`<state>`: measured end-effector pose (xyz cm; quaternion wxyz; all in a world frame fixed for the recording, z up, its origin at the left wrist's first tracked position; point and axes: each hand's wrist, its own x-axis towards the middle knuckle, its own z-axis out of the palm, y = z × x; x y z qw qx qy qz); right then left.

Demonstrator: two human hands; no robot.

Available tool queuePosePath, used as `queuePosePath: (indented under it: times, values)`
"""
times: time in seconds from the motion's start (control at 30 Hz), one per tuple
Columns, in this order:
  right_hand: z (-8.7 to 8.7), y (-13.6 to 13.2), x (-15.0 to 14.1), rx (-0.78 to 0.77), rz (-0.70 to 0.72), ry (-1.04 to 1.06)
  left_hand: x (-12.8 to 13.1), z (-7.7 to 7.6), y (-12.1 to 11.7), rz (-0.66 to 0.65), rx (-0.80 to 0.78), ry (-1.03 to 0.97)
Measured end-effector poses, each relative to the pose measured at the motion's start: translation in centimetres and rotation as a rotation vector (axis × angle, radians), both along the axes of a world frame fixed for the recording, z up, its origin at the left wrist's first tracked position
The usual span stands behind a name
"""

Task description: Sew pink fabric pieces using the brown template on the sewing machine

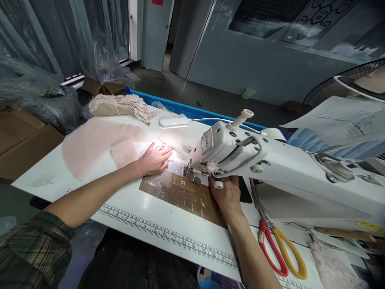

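Note:
A white sewing machine stands over the table, its needle area lit by a white lamp. My left hand lies flat on sheer pale pink fabric, just left of the presser foot, with its fingers stretched out toward the lamp's bright spot. The fabric spreads away to the left across the table. My right hand is low beside the machine head, partly behind a knob; its fingertips are hidden. Beneath the needle area is a worn brown plate.
Scissors with one red and one yellow handle lie right of my right forearm. A ruler strip runs along the front edge. Bundled lace fabric rests at the table's back left. Cardboard boxes stand at left, and papers hang at right.

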<state>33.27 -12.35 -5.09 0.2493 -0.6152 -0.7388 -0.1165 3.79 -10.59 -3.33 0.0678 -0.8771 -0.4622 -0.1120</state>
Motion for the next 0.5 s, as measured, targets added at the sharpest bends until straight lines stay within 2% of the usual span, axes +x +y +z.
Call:
queuePosePath:
  times: [0.17, 0.3, 0.4, 0.5]
  values:
    - [0.3, -1.1, 0.2, -0.017, 0.005, 0.077, 0.1, 0.1, -0.3, 0.034, 0.005, 0.020]
    - [1.5, -1.5, -0.1, -0.004, 0.000, 0.273, 0.3, 0.8, -0.4, 0.053, -0.021, 0.022]
    - [2.8, -1.9, -0.6, -0.212, -0.088, 0.555, 0.8, 1.8, -1.0, 0.073, -0.050, 0.078]
    - [3.5, -3.1, -1.0, -0.387, -0.054, 0.675, 1.5, 2.8, -2.4, 0.064, -0.118, 0.148]
